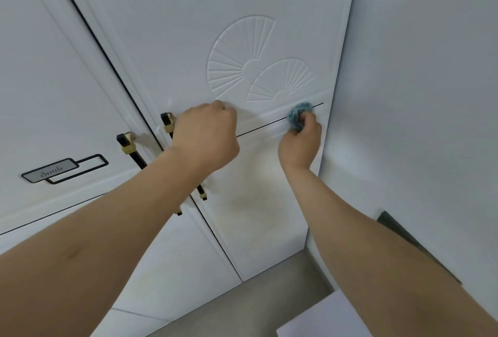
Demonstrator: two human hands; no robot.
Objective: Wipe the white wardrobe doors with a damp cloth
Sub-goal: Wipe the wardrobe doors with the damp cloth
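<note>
Cloth (298, 115) bunched in my right hand (300, 145), centre-right of frame, on the door (167, 40) seam running left; left hand (206, 134) clenched against door, holding nothing visible.

Two bare hands, left hand (206, 134) and right hand (300, 142). One blue cloth (298, 115). Two black-and-gold door handles (132, 150) (167, 124). Two embossed fans (239, 53) (281, 80). One nameplate (51, 173).

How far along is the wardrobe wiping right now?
Nothing shows as finished. In hand: the right hand presses the blue cloth on the right door near its dark groove, while the left hand rests against that door. Left: a yellowish smudge lower down, and the left door.
</note>
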